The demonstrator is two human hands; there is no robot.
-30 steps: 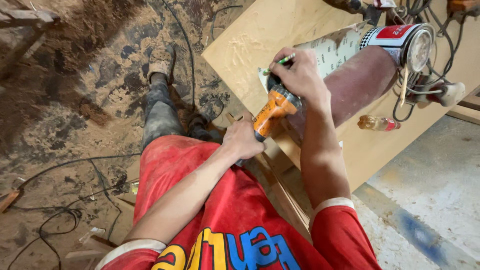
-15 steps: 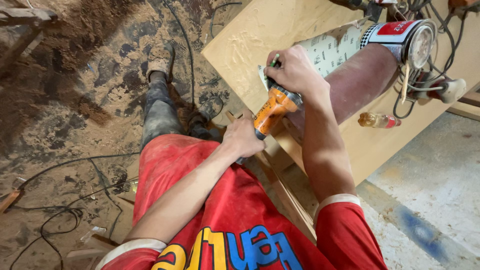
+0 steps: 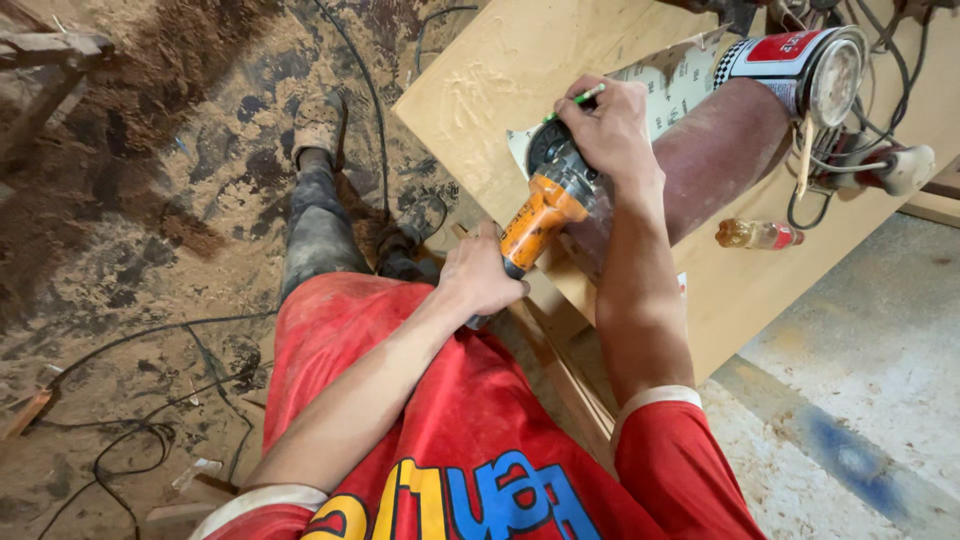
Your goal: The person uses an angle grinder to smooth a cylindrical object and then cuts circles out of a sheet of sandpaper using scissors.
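Orange angle grinder (image 3: 540, 222) sits at the near edge of the plywood board (image 3: 560, 60), head on a sandpaper sheet (image 3: 672, 78). Left hand (image 3: 480, 277) wraps its rear handle. Right hand (image 3: 612, 128), w/ a green pencil (image 3: 574, 101) between the fingers, was lifted off a sec ago; now it's pressed down over the head, closed round the disc area. Looks like work on the disc itself, not grinding. Tin can (image 3: 805, 65) lies further back on the board.

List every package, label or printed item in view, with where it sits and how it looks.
Tin can: lying on its side on the plywood board, top right; red, white and checkered label, metal lid.
Small bottle: lying right of the forearm; amber, red cap.
Sandpaper sheet: beneath the right hand; pale backing with repeated small print.
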